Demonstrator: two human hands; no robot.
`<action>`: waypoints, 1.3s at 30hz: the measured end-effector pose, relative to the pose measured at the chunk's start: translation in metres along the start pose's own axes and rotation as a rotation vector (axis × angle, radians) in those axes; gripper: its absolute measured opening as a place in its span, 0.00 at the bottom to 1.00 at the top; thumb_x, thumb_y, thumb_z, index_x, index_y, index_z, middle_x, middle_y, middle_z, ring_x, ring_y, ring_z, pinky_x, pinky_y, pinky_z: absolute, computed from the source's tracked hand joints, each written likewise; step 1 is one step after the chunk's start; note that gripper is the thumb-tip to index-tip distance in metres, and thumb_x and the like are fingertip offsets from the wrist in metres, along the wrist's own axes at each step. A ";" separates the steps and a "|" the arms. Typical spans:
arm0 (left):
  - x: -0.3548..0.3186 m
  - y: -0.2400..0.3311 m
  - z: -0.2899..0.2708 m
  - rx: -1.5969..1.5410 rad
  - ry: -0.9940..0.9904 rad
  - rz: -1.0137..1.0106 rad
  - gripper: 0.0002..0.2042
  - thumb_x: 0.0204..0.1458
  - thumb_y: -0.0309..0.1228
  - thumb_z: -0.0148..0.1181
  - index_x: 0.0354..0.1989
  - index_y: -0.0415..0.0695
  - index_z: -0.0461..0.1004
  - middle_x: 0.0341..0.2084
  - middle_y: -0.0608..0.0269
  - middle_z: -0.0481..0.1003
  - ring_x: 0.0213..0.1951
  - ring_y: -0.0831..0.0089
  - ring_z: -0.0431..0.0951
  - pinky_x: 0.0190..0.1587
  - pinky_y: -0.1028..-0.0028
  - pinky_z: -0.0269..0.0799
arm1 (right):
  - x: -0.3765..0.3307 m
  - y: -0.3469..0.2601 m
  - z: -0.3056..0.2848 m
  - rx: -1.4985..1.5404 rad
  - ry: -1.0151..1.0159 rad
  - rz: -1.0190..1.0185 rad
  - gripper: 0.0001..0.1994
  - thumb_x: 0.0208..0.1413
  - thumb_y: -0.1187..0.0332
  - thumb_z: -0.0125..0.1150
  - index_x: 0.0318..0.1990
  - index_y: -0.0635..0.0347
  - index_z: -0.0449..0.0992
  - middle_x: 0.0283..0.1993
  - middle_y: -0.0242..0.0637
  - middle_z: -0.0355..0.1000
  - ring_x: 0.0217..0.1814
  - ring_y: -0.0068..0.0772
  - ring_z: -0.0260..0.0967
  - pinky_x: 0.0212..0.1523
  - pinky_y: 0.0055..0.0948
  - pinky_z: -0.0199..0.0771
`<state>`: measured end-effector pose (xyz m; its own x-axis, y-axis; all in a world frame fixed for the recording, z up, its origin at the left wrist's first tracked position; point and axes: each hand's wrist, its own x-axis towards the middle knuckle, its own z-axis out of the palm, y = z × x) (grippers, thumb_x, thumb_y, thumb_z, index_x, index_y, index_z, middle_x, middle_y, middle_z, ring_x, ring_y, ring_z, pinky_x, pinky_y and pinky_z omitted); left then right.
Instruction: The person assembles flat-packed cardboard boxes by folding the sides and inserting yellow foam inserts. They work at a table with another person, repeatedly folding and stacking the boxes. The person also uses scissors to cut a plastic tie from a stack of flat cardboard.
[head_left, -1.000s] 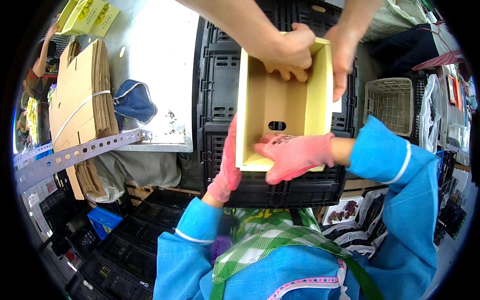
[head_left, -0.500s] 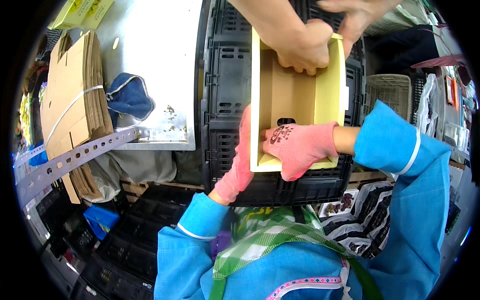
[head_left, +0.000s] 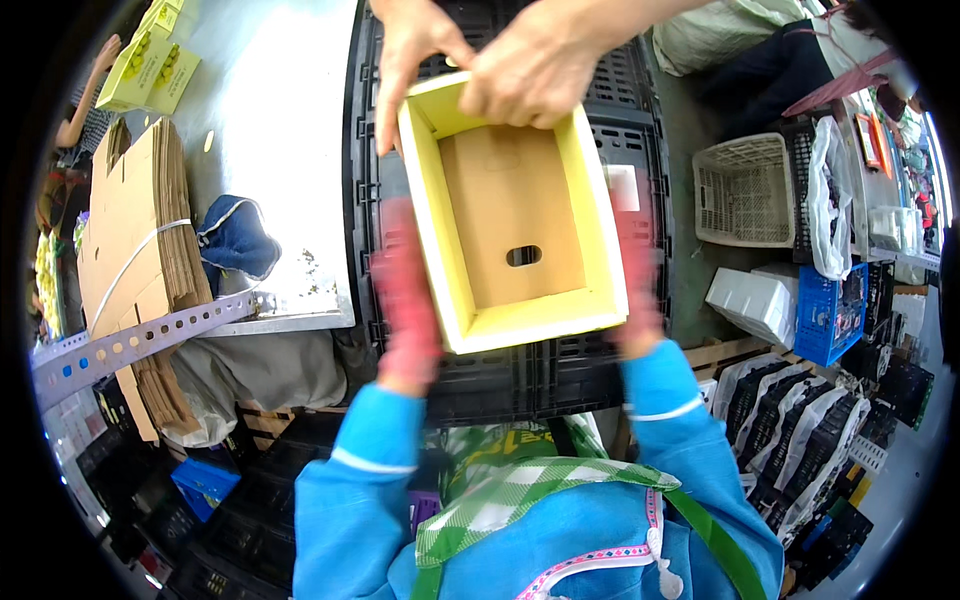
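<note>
An open cardboard box (head_left: 510,215), yellow on its walls and brown on its floor, sits slightly turned over black crates. One oval hole shows in its floor, and nothing lies inside. My left hand (head_left: 405,290), in a pink glove, is along the box's left wall. Beside the right wall is my right hand (head_left: 637,270), gloved in pink too. Motion smears the fingers of both, so their grip cannot be made out. At the far end another person's bare right-side hand (head_left: 530,65) pinches the far wall, while their other hand (head_left: 410,50) is by the far left corner.
Black plastic crates (head_left: 480,375) form the surface under the box. To the left, a metal table (head_left: 280,100) carries tied flat cardboard (head_left: 140,230), a blue cloth (head_left: 240,238) and yellow printed boxes (head_left: 150,75). A perforated metal bar (head_left: 150,335) crosses there. Right stands a grey basket (head_left: 745,190).
My right hand has left the box's inside and moved to its outer right side. The box has shifted left in the view and turned slightly. The other person's hands have shifted left too.
</note>
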<state>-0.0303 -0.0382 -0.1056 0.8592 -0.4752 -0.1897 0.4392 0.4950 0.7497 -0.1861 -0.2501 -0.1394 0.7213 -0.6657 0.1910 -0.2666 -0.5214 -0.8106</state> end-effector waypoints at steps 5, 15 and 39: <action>-0.007 -0.028 -0.018 -0.251 -0.077 -0.280 0.30 0.60 0.56 0.40 0.65 0.50 0.58 0.61 0.63 0.63 0.61 0.66 0.63 0.64 0.65 0.56 | -0.001 -0.034 0.036 0.843 -0.341 0.266 0.34 0.60 0.59 0.51 0.69 0.63 0.46 0.71 0.48 0.48 0.73 0.43 0.44 0.69 0.34 0.46; -0.021 0.006 -0.002 0.779 -0.192 0.189 0.27 0.65 0.45 0.37 0.67 0.43 0.51 0.62 0.62 0.59 0.61 0.69 0.61 0.63 0.71 0.56 | 0.006 -0.058 -0.002 0.876 -0.067 0.404 0.24 0.66 0.57 0.46 0.62 0.65 0.61 0.63 0.38 0.61 0.66 0.29 0.55 0.66 0.27 0.53; -0.087 0.025 0.011 0.301 -0.143 -0.142 0.29 0.63 0.52 0.36 0.67 0.47 0.55 0.63 0.66 0.59 0.65 0.73 0.55 0.67 0.71 0.45 | -0.052 -0.118 -0.024 0.976 -0.242 0.436 0.34 0.61 0.57 0.55 0.68 0.64 0.48 0.67 0.36 0.55 0.68 0.28 0.50 0.67 0.26 0.48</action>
<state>-0.0969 0.0072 -0.0637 0.7403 -0.6314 -0.2308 0.4366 0.1904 0.8793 -0.2073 -0.1665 -0.0406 0.8226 -0.5126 -0.2462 0.0148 0.4522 -0.8918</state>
